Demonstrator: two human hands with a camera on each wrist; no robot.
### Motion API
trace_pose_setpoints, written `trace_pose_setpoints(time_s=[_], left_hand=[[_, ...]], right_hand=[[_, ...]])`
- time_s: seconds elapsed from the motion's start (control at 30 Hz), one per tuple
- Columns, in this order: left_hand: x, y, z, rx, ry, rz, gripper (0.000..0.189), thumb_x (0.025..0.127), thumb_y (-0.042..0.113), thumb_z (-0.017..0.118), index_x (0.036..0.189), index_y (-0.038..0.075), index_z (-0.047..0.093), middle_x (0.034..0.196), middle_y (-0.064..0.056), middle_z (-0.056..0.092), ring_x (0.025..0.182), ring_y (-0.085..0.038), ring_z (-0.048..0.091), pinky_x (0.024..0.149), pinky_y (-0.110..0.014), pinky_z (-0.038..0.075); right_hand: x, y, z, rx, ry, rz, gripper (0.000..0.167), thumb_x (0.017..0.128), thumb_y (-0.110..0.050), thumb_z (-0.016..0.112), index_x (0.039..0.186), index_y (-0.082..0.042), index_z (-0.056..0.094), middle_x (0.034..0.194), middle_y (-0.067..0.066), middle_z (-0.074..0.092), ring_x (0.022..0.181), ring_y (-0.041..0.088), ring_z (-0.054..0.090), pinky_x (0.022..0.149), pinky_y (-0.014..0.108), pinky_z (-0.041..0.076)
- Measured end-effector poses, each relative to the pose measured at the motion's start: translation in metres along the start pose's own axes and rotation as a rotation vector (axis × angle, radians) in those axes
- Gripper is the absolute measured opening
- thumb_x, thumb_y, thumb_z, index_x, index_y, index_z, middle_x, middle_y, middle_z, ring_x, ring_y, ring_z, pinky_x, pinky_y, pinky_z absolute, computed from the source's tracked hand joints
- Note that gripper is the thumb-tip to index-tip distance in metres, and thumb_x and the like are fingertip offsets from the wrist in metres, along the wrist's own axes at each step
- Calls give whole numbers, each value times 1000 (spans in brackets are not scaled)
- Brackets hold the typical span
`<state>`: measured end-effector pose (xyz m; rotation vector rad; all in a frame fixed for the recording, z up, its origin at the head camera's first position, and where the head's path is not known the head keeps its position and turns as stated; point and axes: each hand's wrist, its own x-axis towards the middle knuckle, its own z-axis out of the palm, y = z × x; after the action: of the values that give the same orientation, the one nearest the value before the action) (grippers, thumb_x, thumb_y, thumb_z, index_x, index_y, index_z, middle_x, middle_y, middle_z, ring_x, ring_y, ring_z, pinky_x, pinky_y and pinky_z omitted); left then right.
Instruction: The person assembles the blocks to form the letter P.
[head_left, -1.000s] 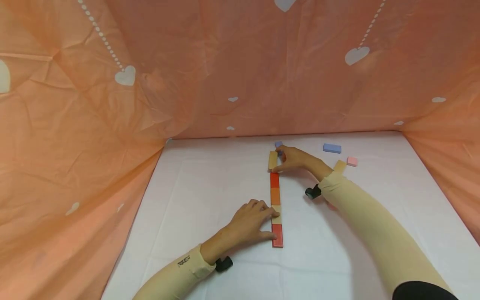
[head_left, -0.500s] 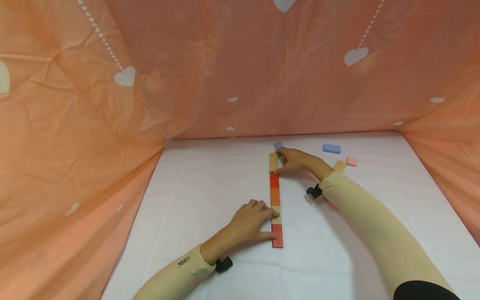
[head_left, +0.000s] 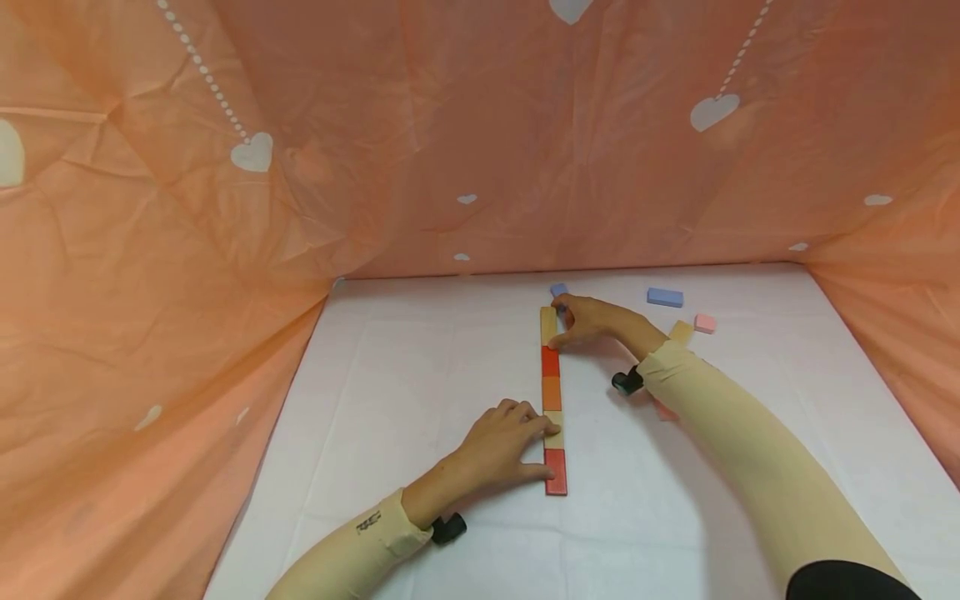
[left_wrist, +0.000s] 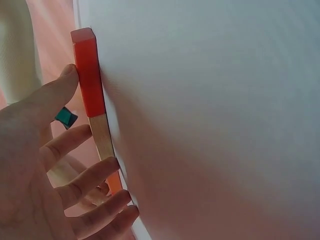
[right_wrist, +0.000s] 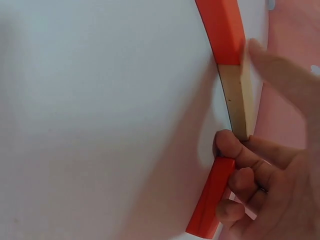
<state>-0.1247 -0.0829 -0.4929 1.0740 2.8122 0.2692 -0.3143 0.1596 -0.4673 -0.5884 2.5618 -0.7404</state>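
On the white cloth, wooden blocks form a straight row: a near red block [head_left: 556, 473], a plain one [head_left: 553, 442], an orange one [head_left: 551, 393], another red one [head_left: 551, 362] and a far plain block [head_left: 549, 325]. My right hand [head_left: 592, 318] pinches the far plain block lengthwise, index finger at its far end, thumb near its joint with the red one. My left hand [head_left: 497, 446] rests against the row's near part, thumb at the near red block, fingers loosely extended. Beside my right fingertips lies a small block [head_left: 558, 289], blue in the head view; a red-looking block [right_wrist: 210, 200] shows by the curled fingers.
Right of the row lie a blue block [head_left: 665, 297], a small pink block [head_left: 705, 323] and a plain block [head_left: 681, 332]. A reddish block [head_left: 665, 412] is partly hidden under my right sleeve. An orange curtain [head_left: 480, 150] borders the table.
My right hand has drawn the far plain block slightly nearer and to the right; it now lines up with the row and meets the red block. My left hand stays put.
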Motion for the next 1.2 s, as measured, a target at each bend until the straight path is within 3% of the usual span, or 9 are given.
trace_pose_setpoints(time_s=[0.23, 0.57, 0.67, 0.87, 1.0, 1.1, 1.2], left_hand=[[-2, 1, -2, 5, 4, 5, 56, 91, 63, 79, 138, 33, 70, 127, 4, 65, 127, -22, 57, 101, -38, 51], [0, 2, -2, -9, 2, 6, 59, 91, 61, 80, 141, 32, 67, 128, 3, 65, 127, -25, 57, 103, -39, 51], [0, 2, -4, -25, 0, 0, 64, 93, 61, 78, 147, 31, 61, 129, 1, 66, 128, -26, 58, 106, -40, 50], [3, -3, -4, -38, 1, -28, 69, 95, 65, 73, 152, 30, 56, 131, 1, 66, 128, -25, 59, 110, -43, 47], [9, -11, -2, -84, 6, -50, 74, 96, 67, 70, 156, 26, 54, 132, 3, 66, 125, -22, 59, 107, -41, 48], [15, -17, -2, -128, 14, -66, 80, 95, 66, 72, 160, 25, 49, 126, 5, 66, 119, -18, 58, 103, -39, 48], [22, -22, -4, -162, 16, -76, 85, 94, 65, 74, 164, 27, 43, 115, 9, 63, 109, -13, 56, 97, -35, 47]], right_hand=[[0, 0, 4, 5, 39, 5, 73, 94, -37, 83, 146, 2, 51, 98, 12, 63, 88, 25, 58, 81, 39, 47], [-1, 5, 5, 18, 79, -15, 72, 94, -36, 84, 147, 1, 52, 96, 11, 65, 87, 25, 59, 81, 40, 48], [-2, 7, 4, 54, 132, -38, 66, 96, -32, 83, 147, 1, 56, 95, 11, 66, 85, 24, 59, 80, 39, 48], [-2, 14, 3, 125, 284, -78, 37, 101, -17, 74, 133, 0, 67, 90, 10, 66, 77, 22, 58, 71, 35, 47], [-1, 19, 1, 118, 352, -103, 35, 101, -14, 74, 131, 1, 68, 91, 11, 65, 74, 22, 58, 67, 33, 46], [1, 22, -1, 119, 379, -142, 39, 99, -10, 76, 133, 5, 66, 98, 18, 65, 77, 29, 62, 70, 38, 48], [1, 26, -3, 119, 380, -168, 47, 97, -7, 77, 139, 8, 61, 115, 27, 64, 97, 40, 64, 86, 48, 52]])
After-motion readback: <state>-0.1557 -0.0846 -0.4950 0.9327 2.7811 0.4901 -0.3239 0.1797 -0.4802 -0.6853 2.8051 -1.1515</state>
